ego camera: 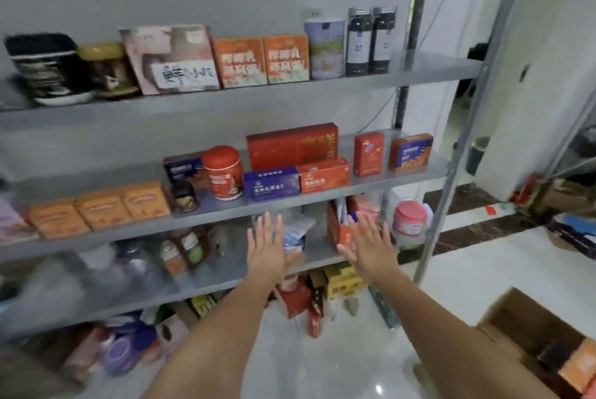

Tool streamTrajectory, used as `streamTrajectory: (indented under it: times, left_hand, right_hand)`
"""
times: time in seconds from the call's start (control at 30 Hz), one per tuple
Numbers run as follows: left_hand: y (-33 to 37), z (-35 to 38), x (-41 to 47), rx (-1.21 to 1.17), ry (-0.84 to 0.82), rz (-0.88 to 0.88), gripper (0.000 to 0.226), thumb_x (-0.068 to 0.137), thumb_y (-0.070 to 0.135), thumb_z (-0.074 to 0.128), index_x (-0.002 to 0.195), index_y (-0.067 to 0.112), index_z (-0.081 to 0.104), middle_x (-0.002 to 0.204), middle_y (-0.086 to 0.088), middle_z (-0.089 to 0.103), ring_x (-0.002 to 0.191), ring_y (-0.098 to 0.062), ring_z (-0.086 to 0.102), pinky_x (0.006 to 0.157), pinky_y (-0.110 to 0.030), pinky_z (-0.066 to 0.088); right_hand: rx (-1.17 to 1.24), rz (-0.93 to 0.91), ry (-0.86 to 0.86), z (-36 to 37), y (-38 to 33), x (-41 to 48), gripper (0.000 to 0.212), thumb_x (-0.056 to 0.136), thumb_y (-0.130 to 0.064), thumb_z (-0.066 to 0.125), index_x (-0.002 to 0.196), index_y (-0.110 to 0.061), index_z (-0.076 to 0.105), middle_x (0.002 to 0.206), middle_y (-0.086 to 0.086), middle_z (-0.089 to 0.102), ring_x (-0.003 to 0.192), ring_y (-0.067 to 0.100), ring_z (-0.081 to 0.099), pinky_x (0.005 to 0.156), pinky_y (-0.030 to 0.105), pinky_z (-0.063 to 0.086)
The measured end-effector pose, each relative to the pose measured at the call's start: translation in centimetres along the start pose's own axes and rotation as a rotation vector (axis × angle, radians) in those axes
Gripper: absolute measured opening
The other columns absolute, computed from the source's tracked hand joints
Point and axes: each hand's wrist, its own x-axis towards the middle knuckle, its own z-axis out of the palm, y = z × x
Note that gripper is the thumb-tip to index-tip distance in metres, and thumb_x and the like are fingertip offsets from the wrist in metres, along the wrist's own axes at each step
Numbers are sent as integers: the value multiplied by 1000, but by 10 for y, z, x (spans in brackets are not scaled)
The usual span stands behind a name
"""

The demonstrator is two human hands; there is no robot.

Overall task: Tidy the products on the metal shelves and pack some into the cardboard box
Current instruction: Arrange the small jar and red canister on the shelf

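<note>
— Item one, nearest?
— Cardboard box (pixel 516 324), on the floor at four o'clock from the hands, flaps open. An orange pack (pixel 580 366) lies inside, at its near end.

— Hands?
— Left hand (pixel 266 248) and right hand (pixel 371 248), both stretched forward, fingers straight and spread, nothing held. They are level with each other and apart, in front of the third tier of the metal shelves (pixel 193 221). I cannot tell whether they touch anything.

— Stock behind them?
— Blue-and-white packet (pixel 295 234) just past the left hand. Open red carton (pixel 337 231) behind the right. Pink tub (pixel 410 218) at two o'clock from the right hand.

— Tier above?
— At twelve o'clock: blue box (pixel 271 184) and red-orange box (pixel 324 174) side by side at the front edge, a long red box (pixel 292 145) standing behind them. Red jar (pixel 223 173) at eleven. Three orange boxes (pixel 96 208) in a row at ten.

— Top tier, farthest?
— Two orange boxes (pixel 261 60) side by side, a pale canister (pixel 324 48), then two dark bottles (pixel 371 40) at one o'clock. The left end is blurred.
</note>
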Motion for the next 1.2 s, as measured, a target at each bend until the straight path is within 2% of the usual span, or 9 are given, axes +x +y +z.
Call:
streamTrajectory:
  times: [0.1, 0.17, 0.27, 0.33, 0.43, 0.73, 0.9, 1.03, 1.2]
  left_hand:
    - [-69, -13, -19, 8, 17, -111, 91, 89, 73, 16, 154, 18, -18, 160, -9, -24, 148, -26, -20, 119, -45, -11]
    - [-117, -18, -32, 13, 28, -163, 92, 87, 77, 7, 154, 17, -16, 161, -11, -22, 149, -27, -19, 119, -45, -10]
    - [-190, -23, -48, -8, 69, -231, 125, 56, 84, -35, 155, 12, -8, 162, -14, -12, 150, -31, -9, 118, -48, -9]
    - [-239, -30, -54, 25, 138, -287, 104, 80, 79, -15, 156, 10, 4, 163, -16, 0, 151, -33, 3, 119, -51, 0]
    - [-306, -27, -58, 61, 37, -342, 79, 100, 60, 22, 154, 15, -15, 162, -12, -17, 149, -29, -16, 121, -49, -8]
    - [-374, -35, -29, 92, 14, -254, 85, 97, 64, 20, 151, 14, -24, 157, -11, -29, 146, -28, -26, 118, -47, -15]
    - [-376, -44, 7, 83, 23, -214, 84, 97, 66, 16, 144, 16, -33, 148, -10, -40, 135, -26, -38, 114, -47, -20]
    - [-372, -49, 53, 67, 26, -194, 87, 96, 66, 20, 147, 19, -32, 151, -8, -41, 140, -26, -36, 110, -45, -24]
    - [-362, -60, 109, 88, 74, -194, 86, 100, 56, 32, 147, 17, -29, 153, -9, -36, 141, -26, -34, 111, -45, -20]
  right_hand:
    - [-11, -113, -23, 7, -71, 23, 85, 96, -64, -1, 138, -12, 53, 143, 7, 51, 129, 27, 52, 106, 51, 38]
    - [-40, -149, -37, 5, -122, 34, 92, 94, -66, -7, 137, -11, 54, 142, 8, 52, 127, 28, 53, 110, 50, 32]
    - [-19, -229, -78, 8, -198, 49, 123, 56, -77, -41, 155, -18, 2, 162, 1, -4, 150, 20, -1, 118, 46, -5]
    - [15, -270, -50, 14, -243, 56, 119, 53, -80, -39, 153, -22, -9, 162, 0, -14, 148, 17, -15, 117, 43, -12]
    - [51, -311, -74, 28, -299, 65, 122, 51, -82, -38, 154, -24, -8, 162, 0, -12, 148, 18, -15, 117, 44, -10]
    - [-8, -295, -24, 30, -364, 118, 121, 47, -79, -44, 151, -24, -16, 157, -1, -23, 139, 12, -26, 114, 44, -16]
    - [-47, -304, -63, 34, -364, 150, 100, 67, -81, -20, 149, -23, -23, 156, 0, -30, 136, 15, -32, 111, 44, -19]
    - [-73, -325, -79, 40, -358, 184, 103, 57, -80, -36, 142, -23, -30, 150, 0, -38, 137, 17, -34, 114, 45, -18]
    - [63, -365, -67, 34, -360, 243, 74, 99, -56, 27, 154, -22, -9, 161, 0, -18, 148, 17, -17, 119, 35, -1]
